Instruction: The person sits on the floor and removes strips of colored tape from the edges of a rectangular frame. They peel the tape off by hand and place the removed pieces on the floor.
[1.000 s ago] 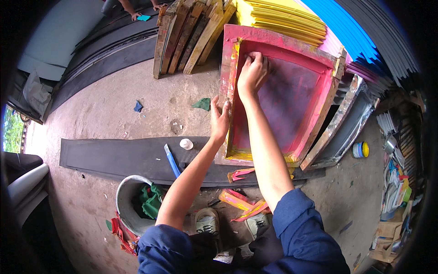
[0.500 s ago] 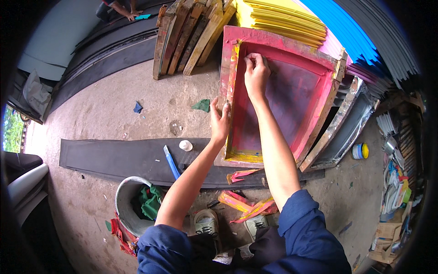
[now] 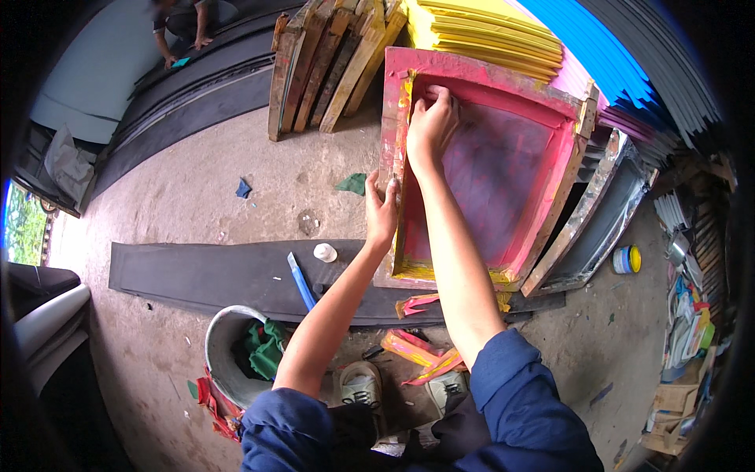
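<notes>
A screen-printing frame (image 3: 480, 69), its wooden rails covered in pink and yellow, leans upright in front of me with its purplish mesh (image 3: 495, 173) facing me. My left hand (image 3: 381, 211) holds the left rail, thumb on the front, other fingers partly hidden. Inside the upper left corner, my right hand (image 3: 432, 130) is closed in a pinch against the pink border. Whatever lies between those fingertips is too small to make out. Below the frame, pink and yellow peeled strips (image 3: 414, 352) lie near my shoes. A second frame (image 3: 570, 216) leans behind on the right.
A blue-handled cutter (image 3: 300, 282) and white bottle (image 3: 325, 252) rest on a black sheet (image 3: 197, 263). By my left arm stands a bucket (image 3: 214, 346) with green scraps. Wooden frames (image 3: 314, 71), yellow sheets (image 3: 487, 35) and a yellow-topped can (image 3: 627, 259) surround the work. A co-worker (image 3: 189, 27) crouches far left.
My right hand has shifted slightly left along the inner corner, still pinched. The left hand keeps its hold. The co-worker's hands and the teal piece have moved left and downward in view.
</notes>
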